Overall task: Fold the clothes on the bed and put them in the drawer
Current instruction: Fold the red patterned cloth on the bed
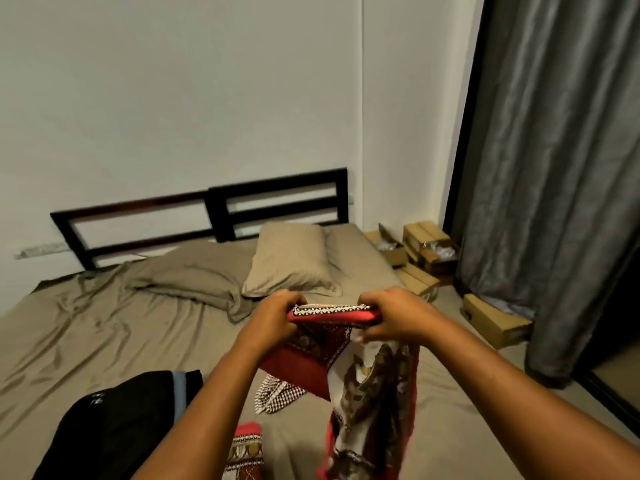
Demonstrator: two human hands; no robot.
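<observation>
A bed [104, 327] with a wrinkled taupe sheet is filling most of the room, standing against a pale wall [173, 98] with a dark slatted headboard [277, 199] behind it.

The fingers [296, 301] of the left hand [277, 320] are curling over the top fold of a red patterned garment [329, 315], pinching its left end. The right hand [391, 317] is gripping the right end in the same way, fingers over the top and thumb pressing in from below. Both hands are holding the garment up above the middle of the bed, with the forearms reaching in from the bottom of the view. A black-and-white dotted border is running along the held fold. Below the hands the cloth is hanging loose, red with brown and white print, and its lower part is trailing down to the sheet. More cloth of the same print is lying on the sheet under the arms; whether it is one piece with the held garment cannot be told.

To the left, near the bed's front edge, a black garment [114, 420] is lying in a heap with a strip of blue cloth [180, 389] showing beside it. Farther back, a plump pillow [291, 258] is leaning beside a flat pillow [194, 271]. On the floor at the right, open cardboard boxes [429, 251] are sitting beside a grey curtain [554, 168].
</observation>
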